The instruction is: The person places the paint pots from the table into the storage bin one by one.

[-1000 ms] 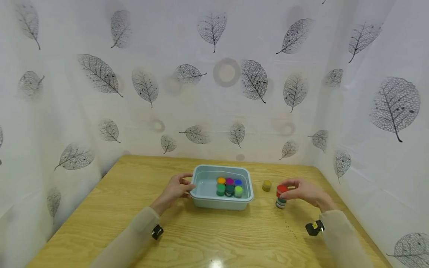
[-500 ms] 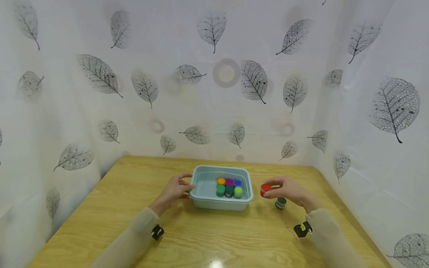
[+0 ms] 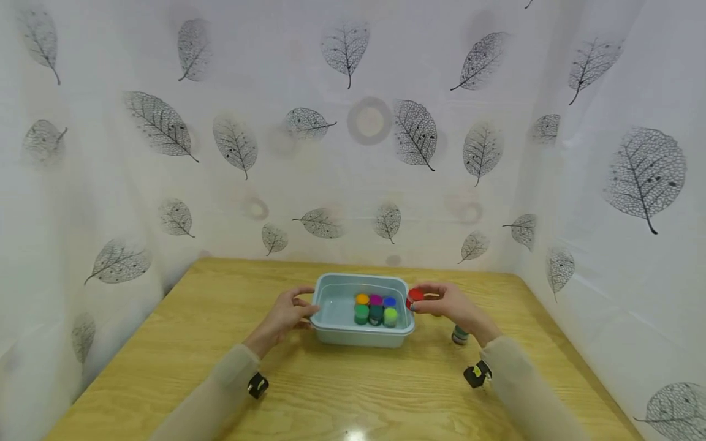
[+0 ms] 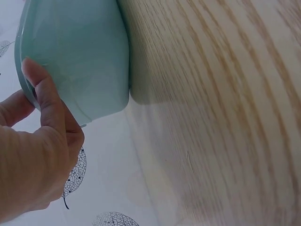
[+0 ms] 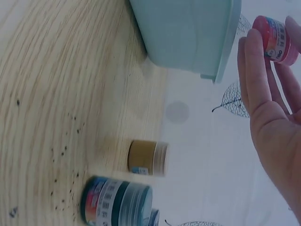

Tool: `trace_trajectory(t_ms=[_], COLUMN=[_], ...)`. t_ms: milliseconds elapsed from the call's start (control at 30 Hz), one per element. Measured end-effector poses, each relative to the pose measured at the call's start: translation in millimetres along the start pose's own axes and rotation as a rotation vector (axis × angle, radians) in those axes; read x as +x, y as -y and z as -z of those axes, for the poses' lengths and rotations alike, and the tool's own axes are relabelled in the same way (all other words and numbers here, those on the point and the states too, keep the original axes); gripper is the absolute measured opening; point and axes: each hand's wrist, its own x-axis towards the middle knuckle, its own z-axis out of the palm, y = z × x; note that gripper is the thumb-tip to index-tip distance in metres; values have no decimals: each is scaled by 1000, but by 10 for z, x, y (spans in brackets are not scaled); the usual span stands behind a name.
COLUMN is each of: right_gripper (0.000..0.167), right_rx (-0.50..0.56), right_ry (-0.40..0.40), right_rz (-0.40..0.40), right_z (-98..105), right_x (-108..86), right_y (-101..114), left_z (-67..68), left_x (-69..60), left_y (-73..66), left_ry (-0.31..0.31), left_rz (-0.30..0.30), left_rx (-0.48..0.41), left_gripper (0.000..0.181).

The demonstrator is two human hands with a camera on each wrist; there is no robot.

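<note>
My left hand pinches the left rim of a pale blue-green plastic basin; the left wrist view shows its fingers on the rim. My right hand holds a small red paint jar at the basin's right edge. In the right wrist view that red jar has a printed label and is raised above the table. Inside the basin several paint jars stand grouped toward the right, among them an orange one, a magenta one and a yellow-green one.
On the wooden table, right of the basin, stand a dark green jar and an ochre jar, mostly hidden by my hand in the head view. Part of another jar shows behind the green one. Leaf-print curtains enclose the table.
My right hand has lifted the red jar off the dark green jar and carried it left to the basin's right rim. The left hand keeps its hold on the basin.
</note>
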Motion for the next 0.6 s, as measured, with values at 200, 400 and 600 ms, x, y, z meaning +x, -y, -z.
trace_trajectory(t_ms=[200,400,600], right_gripper=[52,51,53], right_rx=[34,79,110], right_ry=[-21,23,49], right_rz=[-10,54,69], right_z=[-130,-285,-456], right_x=[74,184,304], right_y=[81,90,158], left_z=[-8,-3,-6], left_x=[3,-8,-9], left_y=[3,16,5], left_ry=[-4,-5,-7], left_rz=[2,-4,-2], left_rx=[2,5,5], left_gripper=[52,52,52])
